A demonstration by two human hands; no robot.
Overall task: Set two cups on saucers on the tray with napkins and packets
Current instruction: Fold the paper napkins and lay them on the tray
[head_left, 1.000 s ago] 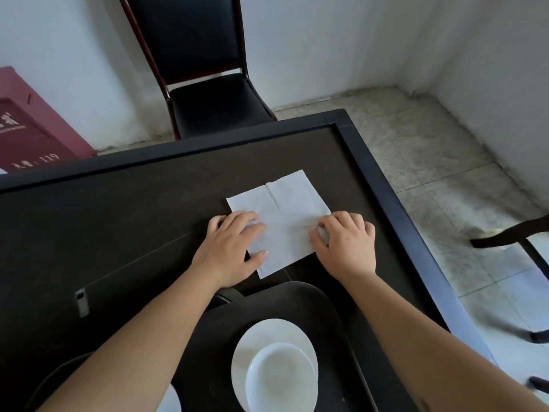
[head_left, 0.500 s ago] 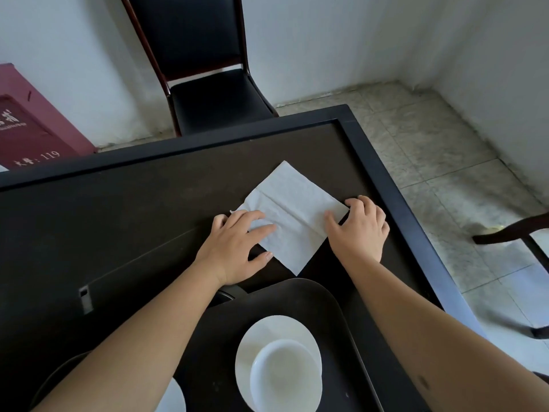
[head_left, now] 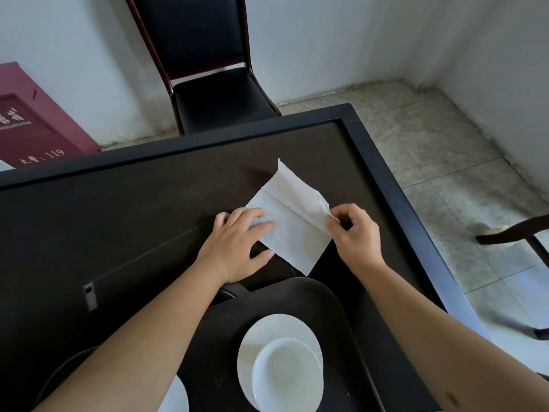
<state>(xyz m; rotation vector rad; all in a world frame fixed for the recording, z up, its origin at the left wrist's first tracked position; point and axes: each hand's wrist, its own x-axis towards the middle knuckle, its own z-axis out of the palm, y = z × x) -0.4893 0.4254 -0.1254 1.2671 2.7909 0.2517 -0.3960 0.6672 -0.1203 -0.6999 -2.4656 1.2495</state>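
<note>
A white paper napkin (head_left: 292,221) lies creased on the dark table (head_left: 133,221), its far corner lifted. My left hand (head_left: 237,245) presses flat fingers on the napkin's left edge. My right hand (head_left: 355,236) pinches the napkin's right corner between thumb and fingers and raises it. Nearer to me a dark tray (head_left: 297,295) carries a white cup (head_left: 286,374) on a white saucer (head_left: 273,328). A second white piece (head_left: 175,396) shows at the bottom left, mostly hidden by my left forearm. No packets are visible.
A black chair (head_left: 214,93) stands behind the table's far edge. A dark red box (head_left: 32,135) sits at the far left. Another chair's leg (head_left: 517,233) reaches in over the tiled floor at the right. The table's raised rim (head_left: 392,185) runs along the right.
The napkin has turned clockwise and slid right. My right hand went from lying on it to pinching its right corner and lifting it. My left hand kept pressing the left edge.
</note>
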